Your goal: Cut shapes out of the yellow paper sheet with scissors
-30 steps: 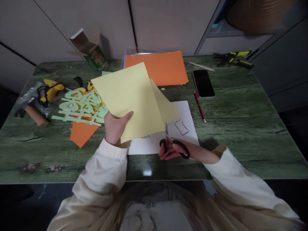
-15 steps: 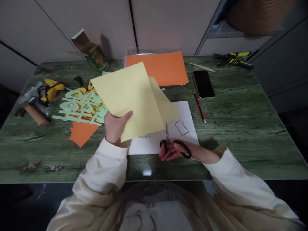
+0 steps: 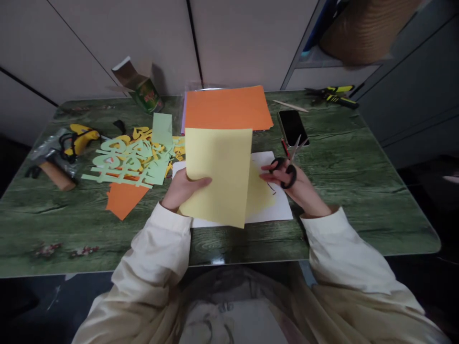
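Note:
My left hand (image 3: 181, 191) grips a sheet of yellow paper (image 3: 220, 169) by its left edge, thumb on top and the other fingers hidden behind. The sheet is held up over a white sheet (image 3: 276, 212) with dark drawn lines, mostly covered. To the right, my right hand (image 3: 292, 179) has its fingers through the black handles of a pair of scissors (image 3: 292, 155). Their blades are spread and point away from me, apart from the paper. Just beyond them lie a red pencil (image 3: 285, 147), partly hidden, and a phone (image 3: 293, 126).
Green and yellow paper cutouts (image 3: 132, 160) and an orange piece (image 3: 125, 200) lie left. Farther left are a yellow glue gun (image 3: 82, 138) and a wooden-handled hammer (image 3: 57, 174). Orange sheets (image 3: 225, 107), an opened box (image 3: 145, 93), a pointed stick (image 3: 291, 106) and pliers (image 3: 332, 95) sit along the back.
The yellow paper has turned upright and come nearer to me, uncovering a green strip behind it. My right hand has moved the scissors up and right, away from the paper's edge.

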